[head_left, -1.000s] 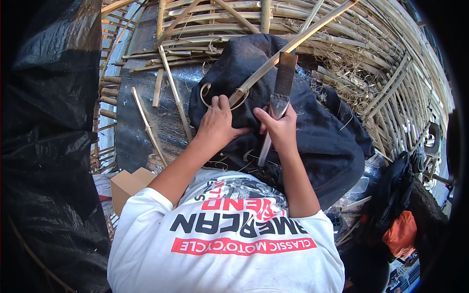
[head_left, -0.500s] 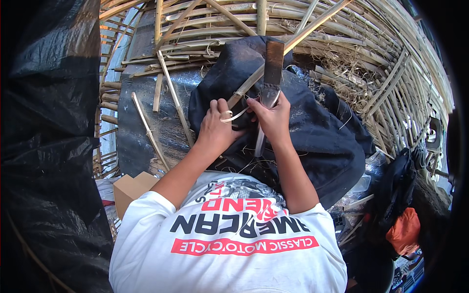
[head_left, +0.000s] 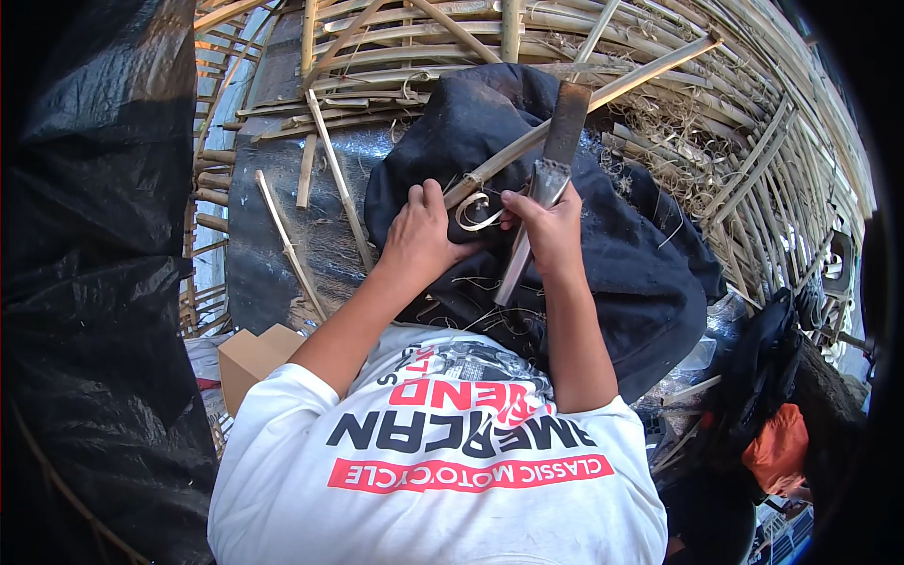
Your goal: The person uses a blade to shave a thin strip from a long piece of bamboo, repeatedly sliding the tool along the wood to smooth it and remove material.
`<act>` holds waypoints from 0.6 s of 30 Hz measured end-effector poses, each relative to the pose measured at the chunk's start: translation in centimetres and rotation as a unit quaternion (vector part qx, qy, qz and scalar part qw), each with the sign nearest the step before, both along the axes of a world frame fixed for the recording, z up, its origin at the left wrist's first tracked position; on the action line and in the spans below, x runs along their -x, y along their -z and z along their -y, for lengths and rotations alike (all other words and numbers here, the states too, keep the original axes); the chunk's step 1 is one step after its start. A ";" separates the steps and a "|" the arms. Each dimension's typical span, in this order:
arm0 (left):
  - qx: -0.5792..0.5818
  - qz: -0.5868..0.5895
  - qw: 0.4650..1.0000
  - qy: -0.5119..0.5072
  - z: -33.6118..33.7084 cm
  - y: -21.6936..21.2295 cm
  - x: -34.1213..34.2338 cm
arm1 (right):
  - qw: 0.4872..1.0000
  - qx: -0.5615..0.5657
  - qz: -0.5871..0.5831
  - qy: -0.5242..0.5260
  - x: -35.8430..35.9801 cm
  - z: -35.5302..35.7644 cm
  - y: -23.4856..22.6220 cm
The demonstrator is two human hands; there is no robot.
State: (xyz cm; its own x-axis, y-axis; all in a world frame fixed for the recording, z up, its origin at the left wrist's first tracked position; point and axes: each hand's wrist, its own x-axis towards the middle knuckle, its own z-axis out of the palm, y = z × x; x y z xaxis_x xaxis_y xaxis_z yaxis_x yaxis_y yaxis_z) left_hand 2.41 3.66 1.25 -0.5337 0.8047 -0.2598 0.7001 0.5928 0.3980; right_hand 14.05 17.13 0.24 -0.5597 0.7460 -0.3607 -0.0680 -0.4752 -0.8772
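- left hand (head_left: 419, 231) clamped on the bamboo strip (head_left: 584, 102), which lies slanted across the dark cloth (head_left: 640, 264)
- right hand (head_left: 551, 226) wrapped tight round the flat-bladed knife (head_left: 556, 155), blade against the strip, over the cloth
- pale shaving (head_left: 478, 212) curls between both hands

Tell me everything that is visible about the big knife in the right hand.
The knife is a long, flat, cleaver-like blade, dark and rusty-looking toward its squared far tip, paler grey lower down. It points up and away from the person, tilted slightly right. The right hand grips it about halfway down, and a slim pale lower part sticks out below the hand. Its edge lies against a long bamboo strip, which the left hand holds, over a dark cloth. A thin curled shaving hangs beside it.
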 end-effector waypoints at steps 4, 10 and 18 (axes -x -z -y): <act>-0.011 0.009 1.000 0.005 0.2 0.2 0.3 | 1.000 -0.009 0.010 -0.013 -0.3 0.5 -0.7; 0.012 0.040 0.999 -0.021 -0.3 -0.6 0.2 | 0.998 0.039 0.017 -0.050 -1.6 2.0 0.0; 0.031 0.067 0.997 0.011 0.2 -0.8 1.8 | 1.000 0.012 0.010 -0.005 -4.9 2.2 -0.5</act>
